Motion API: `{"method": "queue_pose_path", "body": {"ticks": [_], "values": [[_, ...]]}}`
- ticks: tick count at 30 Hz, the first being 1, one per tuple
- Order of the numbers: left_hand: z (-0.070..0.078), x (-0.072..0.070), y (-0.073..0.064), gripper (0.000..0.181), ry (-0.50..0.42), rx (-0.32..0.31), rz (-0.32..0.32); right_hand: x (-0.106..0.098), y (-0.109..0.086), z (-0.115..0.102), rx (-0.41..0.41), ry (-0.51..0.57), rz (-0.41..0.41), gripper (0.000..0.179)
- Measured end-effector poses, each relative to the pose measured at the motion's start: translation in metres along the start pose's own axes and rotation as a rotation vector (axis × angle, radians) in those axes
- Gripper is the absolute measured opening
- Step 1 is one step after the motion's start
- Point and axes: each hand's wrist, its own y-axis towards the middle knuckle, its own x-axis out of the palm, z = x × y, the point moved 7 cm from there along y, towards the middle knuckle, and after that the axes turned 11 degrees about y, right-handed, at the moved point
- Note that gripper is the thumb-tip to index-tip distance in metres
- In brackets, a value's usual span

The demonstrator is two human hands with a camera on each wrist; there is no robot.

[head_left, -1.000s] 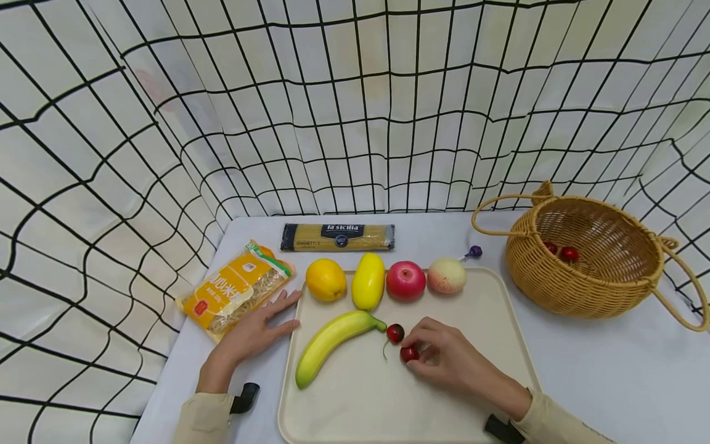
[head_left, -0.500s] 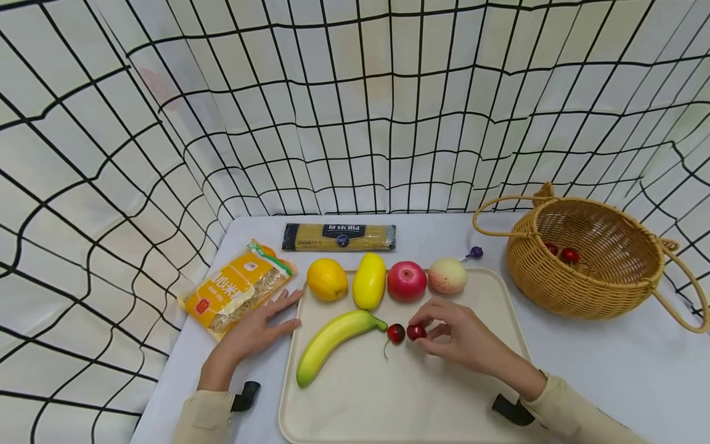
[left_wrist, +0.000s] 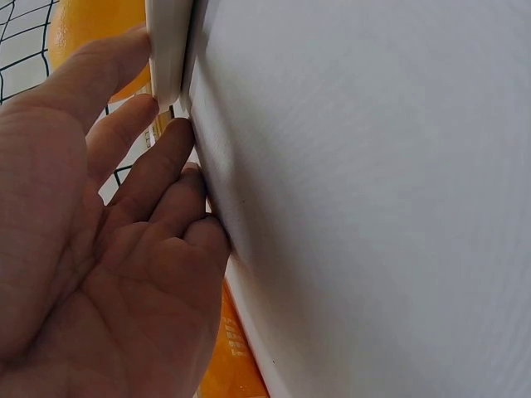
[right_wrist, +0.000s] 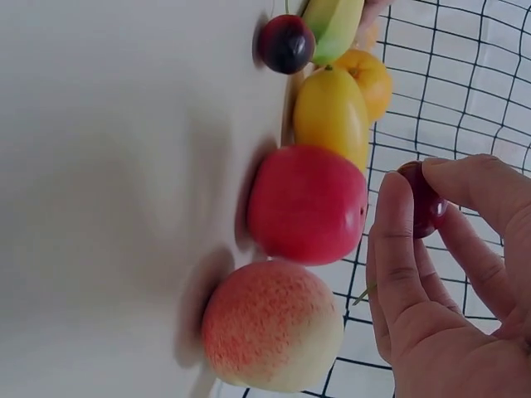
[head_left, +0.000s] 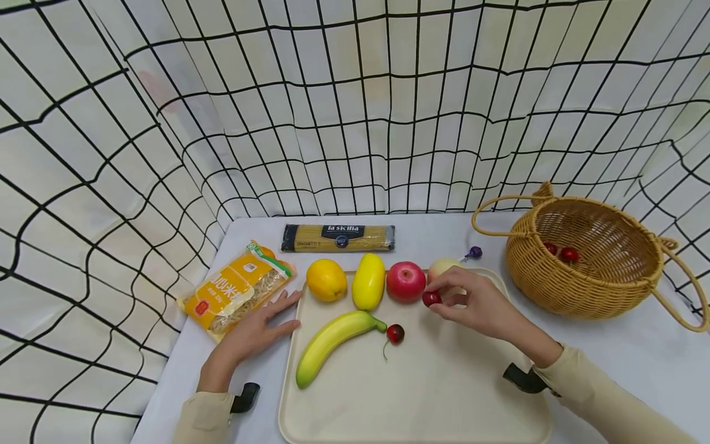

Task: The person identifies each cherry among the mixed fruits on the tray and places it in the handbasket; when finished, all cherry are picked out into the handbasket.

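Note:
My right hand (head_left: 479,311) pinches a dark red cherry (head_left: 431,298) between thumb and fingertips, raised over the beige tray (head_left: 432,401). In the right wrist view the held cherry (right_wrist: 426,203) is off the surface, and a green stem shows behind the fingers. A second cherry (head_left: 395,333) with a stem lies on the tray near the tip of the banana (head_left: 333,345). The red apple (head_left: 406,282) and a peach (head_left: 440,269), partly covered by my right hand, stand close by. My left hand (head_left: 252,333), fingers extended, rests at the tray's left edge.
A wicker basket (head_left: 577,290) holding cherries stands at the right. An orange (head_left: 326,280) and a yellow oval fruit (head_left: 368,282) line the tray's far edge. Spaghetti (head_left: 338,238), a lollipop (head_left: 474,252) and a yellow noodle bag (head_left: 238,287) lie outside it.
My right hand has lifted its cherry away from the other cherry, moving it up and to the right toward the apple and peach. My left hand has stayed in place.

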Motion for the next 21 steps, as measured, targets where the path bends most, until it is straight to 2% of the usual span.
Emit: {"method": "queue_pose_path", "body": {"ticks": [4,10,21], "values": [[-0.001,0.001,0.000,0.070,0.003,-0.006,-0.005,-0.008,0.003,0.000,0.021,-0.050,0.020,0.034],[-0.001,0.000,0.000,0.070,0.006,-0.004,-0.001,-0.024,0.007,-0.001,0.058,-0.058,0.029,0.033],[0.001,0.000,-0.001,0.070,0.009,0.004,0.004,-0.056,0.019,-0.013,-0.047,-0.141,0.089,0.031]]}}
